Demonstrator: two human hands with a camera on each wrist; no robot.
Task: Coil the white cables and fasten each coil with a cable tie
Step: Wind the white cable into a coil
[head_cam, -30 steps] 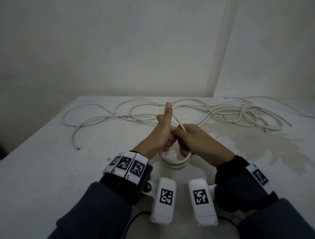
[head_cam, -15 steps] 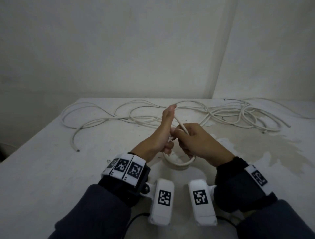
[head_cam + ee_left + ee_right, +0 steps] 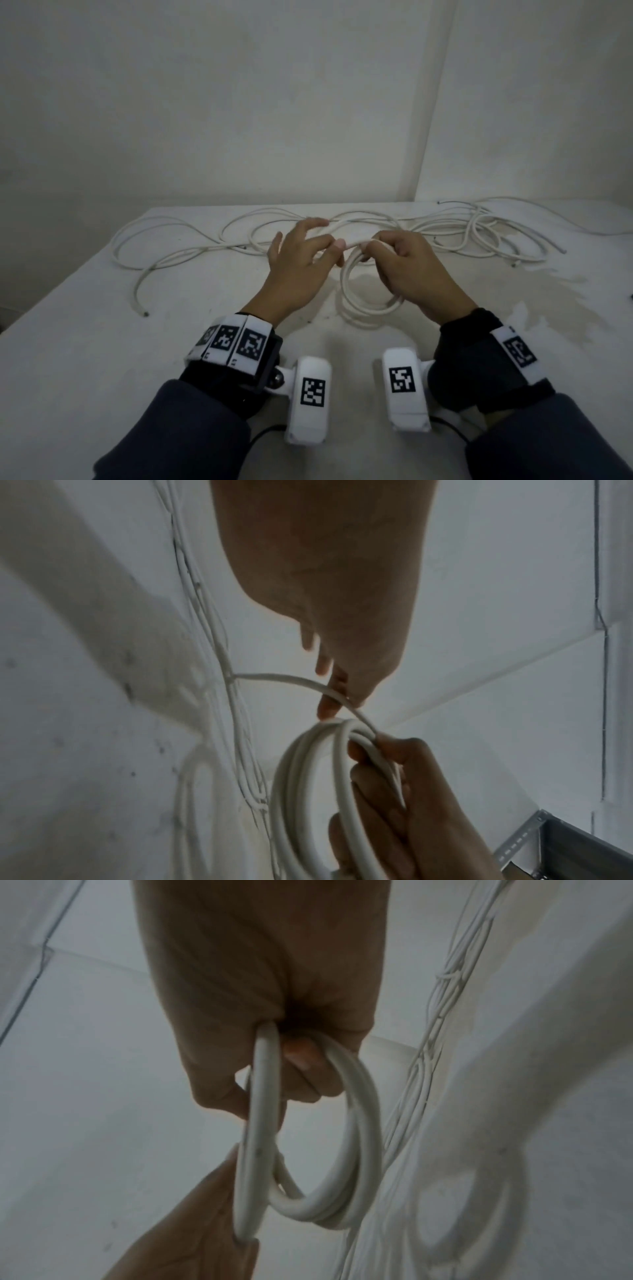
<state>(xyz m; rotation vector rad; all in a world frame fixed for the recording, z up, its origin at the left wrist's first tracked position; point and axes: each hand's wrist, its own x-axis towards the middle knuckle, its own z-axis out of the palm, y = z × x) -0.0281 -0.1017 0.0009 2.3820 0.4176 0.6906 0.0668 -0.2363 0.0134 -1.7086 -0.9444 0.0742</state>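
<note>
A small coil of white cable (image 3: 363, 308) hangs from my right hand (image 3: 400, 260), whose fingers curl round its top; its lower edge is close to the table (image 3: 102, 342). The right wrist view shows the coil (image 3: 363, 1137) as several loops running through that fist (image 3: 257, 974). My left hand (image 3: 318, 250) is just left of it, pinching the free strand (image 3: 356, 242) that leads into the coil, with the other fingers spread. In the left wrist view the strand (image 3: 291, 680) crosses the left fingertips (image 3: 329, 707) and joins the coil (image 3: 308, 777). I see no cable tie.
Loose white cables lie tangled along the table's far side, at the left (image 3: 171, 236) and the right (image 3: 479, 233). A darker stain (image 3: 513, 284) marks the table at the right. White walls meet in a corner behind. A metal bracket (image 3: 520, 842) shows in the left wrist view.
My left hand has turned from upright with fingers pointing up to palm down, laying the strand across towards my right hand. Both hands have moved slightly away from me with the coil.
</note>
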